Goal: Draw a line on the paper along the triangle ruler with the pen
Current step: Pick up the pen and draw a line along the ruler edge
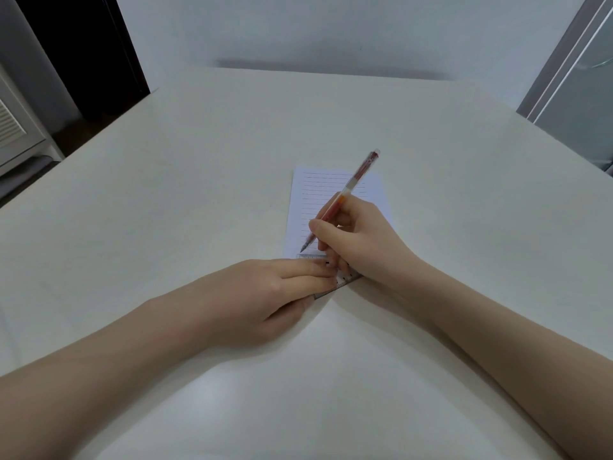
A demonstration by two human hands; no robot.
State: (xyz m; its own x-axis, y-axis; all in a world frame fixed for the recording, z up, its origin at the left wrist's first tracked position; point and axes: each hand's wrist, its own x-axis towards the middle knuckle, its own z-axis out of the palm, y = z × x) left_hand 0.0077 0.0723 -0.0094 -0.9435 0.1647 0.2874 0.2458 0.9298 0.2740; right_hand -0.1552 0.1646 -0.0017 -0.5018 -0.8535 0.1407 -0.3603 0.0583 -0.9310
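A lined sheet of paper (318,194) lies on the white table, right of centre. Across its near end lies a clear triangle ruler (313,256), mostly hidden under my fingers; its top edge and a lower slanted edge show. My left hand (265,293) presses down flat on the ruler. My right hand (361,240) grips a red pen (348,187) that tilts up to the right. The pen's tip rests on the paper at the left end of the ruler's top edge.
The white table (199,177) stretches wide around the paper. A dark opening and a white unit with a vent (13,127) stand off the table's left side. A glass-fronted cabinet (577,78) stands at the right.
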